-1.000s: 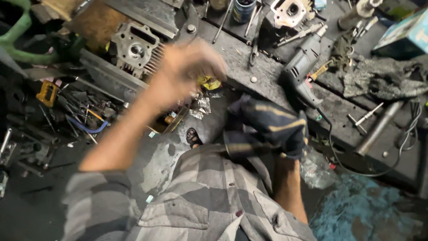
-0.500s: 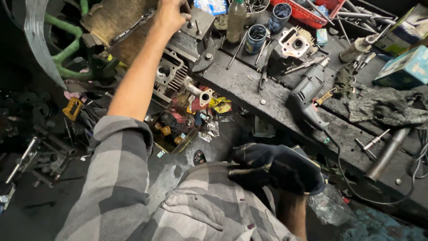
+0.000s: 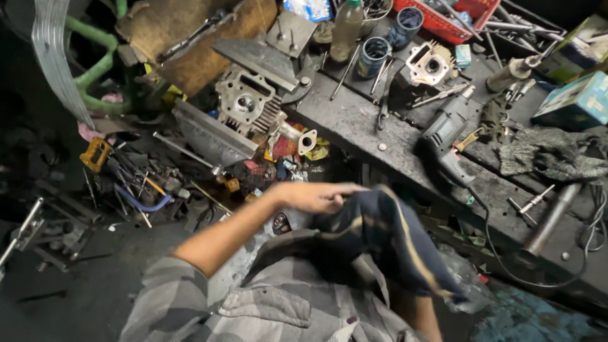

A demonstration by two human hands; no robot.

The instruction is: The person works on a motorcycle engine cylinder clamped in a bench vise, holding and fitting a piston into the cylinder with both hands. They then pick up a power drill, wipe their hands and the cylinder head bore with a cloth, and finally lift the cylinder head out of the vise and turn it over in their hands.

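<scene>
One dark cloth [image 3: 386, 237] hangs gripped under the left hand [image 3: 313, 195].

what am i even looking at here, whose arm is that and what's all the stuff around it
This view comes from a camera worn on a person's head, looking down at their own arms and checked shirt. The left hand grips a dark blue cloth with tan stripes. The right hand seems wrapped inside that cloth, so it is hidden. Ahead is a grimy workbench crowded with parts: a finned engine cylinder head, an electric drill, a plastic bottle and two tins.
</scene>
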